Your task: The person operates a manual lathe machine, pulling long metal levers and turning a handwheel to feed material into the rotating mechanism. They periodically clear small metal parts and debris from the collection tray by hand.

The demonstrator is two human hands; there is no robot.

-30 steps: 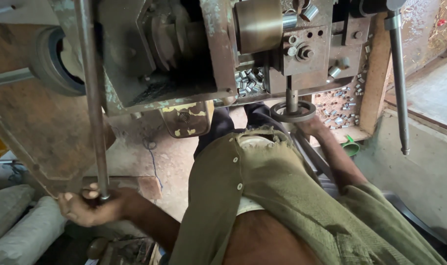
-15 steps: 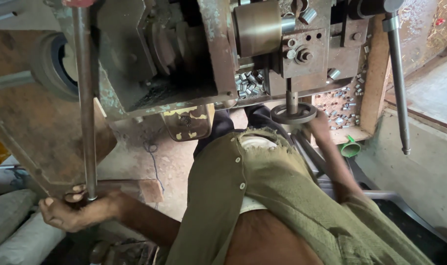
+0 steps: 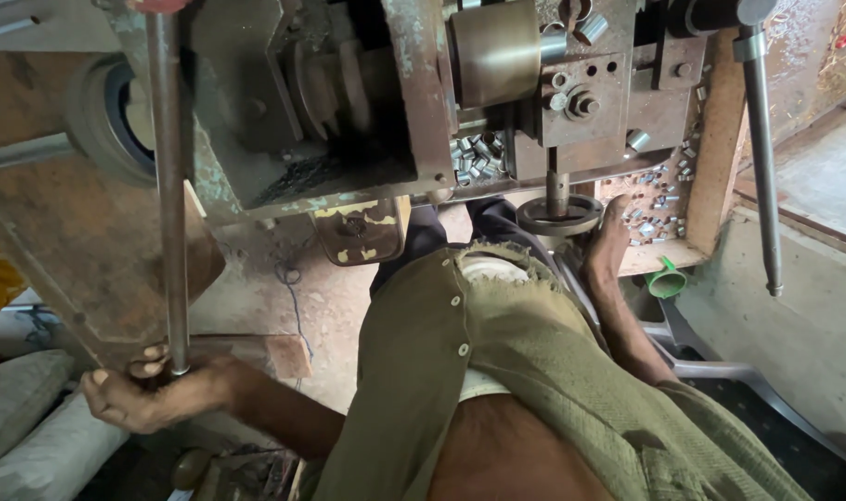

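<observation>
Below my chest, at the lower left, my left hand (image 3: 149,394) wraps around the bottom end of a long grey steel lever rod (image 3: 167,199), my fingers (image 3: 144,360) curled tight on it just above its tip. That rod runs straight up past the rusty, green-flecked body of the metal machine (image 3: 348,102) to the top edge of the view. Over on the right, my right hand (image 3: 610,239) reaches up under the machine and rests against a dark round metal handwheel (image 3: 560,215) that sits on a short vertical spindle; my fingers are hidden behind the wheel, so I cannot tell whether they are closed on it or only lying beside it. Just above and to the right of that wheel, a rusty tray (image 3: 710,186) holds a scatter of small shiny metal pieces (image 3: 659,195), and more of them lie in a pocket of the machine left of the spindle. A second long steel rod (image 3: 762,158) hangs down at the far right, well apart from my hands. A small green plastic funnel (image 3: 666,280) sits below the tray, near my right forearm. My olive-green buttoned shirt (image 3: 497,371) fills the middle. Grey sacks (image 3: 24,417) lie on the floor beside my left hand.
</observation>
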